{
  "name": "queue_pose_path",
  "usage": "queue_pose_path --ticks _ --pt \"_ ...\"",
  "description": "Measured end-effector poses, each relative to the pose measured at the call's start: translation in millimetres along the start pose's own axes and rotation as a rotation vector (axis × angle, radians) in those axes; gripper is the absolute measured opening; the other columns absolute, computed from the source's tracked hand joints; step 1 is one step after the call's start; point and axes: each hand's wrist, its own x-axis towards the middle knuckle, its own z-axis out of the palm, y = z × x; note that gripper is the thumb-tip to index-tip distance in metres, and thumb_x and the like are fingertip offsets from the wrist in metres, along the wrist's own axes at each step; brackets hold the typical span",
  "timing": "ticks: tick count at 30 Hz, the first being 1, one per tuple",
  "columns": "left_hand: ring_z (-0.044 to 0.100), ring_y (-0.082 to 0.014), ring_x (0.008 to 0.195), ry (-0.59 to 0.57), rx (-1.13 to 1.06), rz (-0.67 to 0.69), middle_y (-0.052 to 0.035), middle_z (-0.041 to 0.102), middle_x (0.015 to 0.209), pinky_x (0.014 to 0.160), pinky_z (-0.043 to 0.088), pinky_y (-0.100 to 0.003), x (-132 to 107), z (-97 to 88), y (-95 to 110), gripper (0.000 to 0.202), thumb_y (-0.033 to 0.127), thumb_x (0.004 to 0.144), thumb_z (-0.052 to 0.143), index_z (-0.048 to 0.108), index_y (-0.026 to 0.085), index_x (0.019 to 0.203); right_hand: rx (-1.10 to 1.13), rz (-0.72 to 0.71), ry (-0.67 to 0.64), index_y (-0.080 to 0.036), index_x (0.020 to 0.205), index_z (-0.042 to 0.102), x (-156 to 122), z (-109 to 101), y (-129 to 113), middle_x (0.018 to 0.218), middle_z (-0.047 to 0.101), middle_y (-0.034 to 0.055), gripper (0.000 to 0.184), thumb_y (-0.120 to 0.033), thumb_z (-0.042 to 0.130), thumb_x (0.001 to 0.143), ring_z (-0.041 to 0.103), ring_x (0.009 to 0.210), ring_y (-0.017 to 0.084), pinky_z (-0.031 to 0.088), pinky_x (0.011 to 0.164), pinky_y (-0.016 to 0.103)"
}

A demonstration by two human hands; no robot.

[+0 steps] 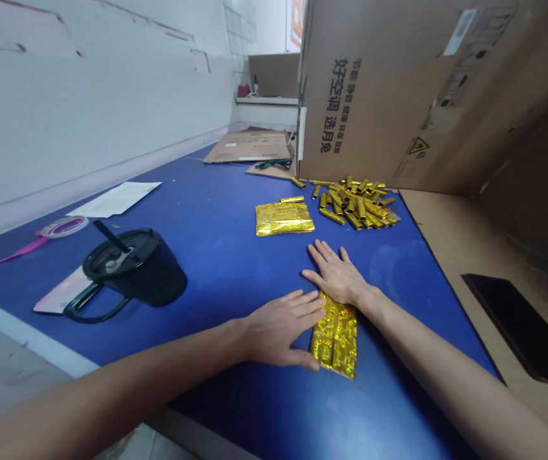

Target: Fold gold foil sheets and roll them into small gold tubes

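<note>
A flat sheet of shiny gold foil paper lies on the blue table, with a lengthwise seam or fold showing down its middle. My left hand rests flat against its left edge, fingers stretched out and thumb low on the sheet. Across the sheet's far end lies my right hand, palm down with fingers spread on the table. Beyond the hands is a flat stack of gold foil pieces, a single gold tube at its back edge. To the right of it sits a heap of short gold foil tubes.
At left stands a dark lidded mug with a straw, near a pink-edged tape roll and a white paper. A large cardboard box rises at the back right. A black phone-like slab lies on cardboard at right.
</note>
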Motion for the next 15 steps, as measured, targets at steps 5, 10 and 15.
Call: queue_pose_path --ticks 5,10,15 --pt "0.038 -0.0256 0.118 0.023 -0.010 0.057 -0.0163 0.045 0.125 0.101 0.020 -0.039 -11.9 -2.6 14.9 0.063 0.056 0.078 0.043 0.045 0.007 0.118 0.011 -0.006 0.010 -0.014 0.137 0.018 0.0 0.4 0.2 0.143 0.014 0.0118 0.076 -0.065 0.013 0.080 0.007 0.130 0.024 0.007 0.101 0.050" --pt "0.048 -0.0212 0.105 0.091 -0.041 0.053 -0.0113 0.056 0.110 0.096 0.029 -0.034 4.8 -12.9 21.4 0.045 0.044 0.083 0.042 0.051 0.010 0.110 0.012 -0.007 0.018 -0.015 0.136 0.019 -0.4 -0.6 -0.1 0.143 0.015 0.0116 0.076 -0.065 0.013 0.080 0.008 0.130 0.024 0.006 0.101 0.050" --pt "0.036 -0.0248 0.119 0.102 0.005 0.079 -0.0177 0.042 0.126 0.100 0.025 -0.034 24.4 -3.3 19.9 0.067 0.054 0.077 0.046 0.041 0.005 0.122 0.018 -0.003 0.020 -0.014 0.136 0.019 -0.8 -2.3 -1.6 0.143 0.016 0.0115 0.076 -0.065 0.014 0.080 0.009 0.130 0.025 0.008 0.101 0.049"
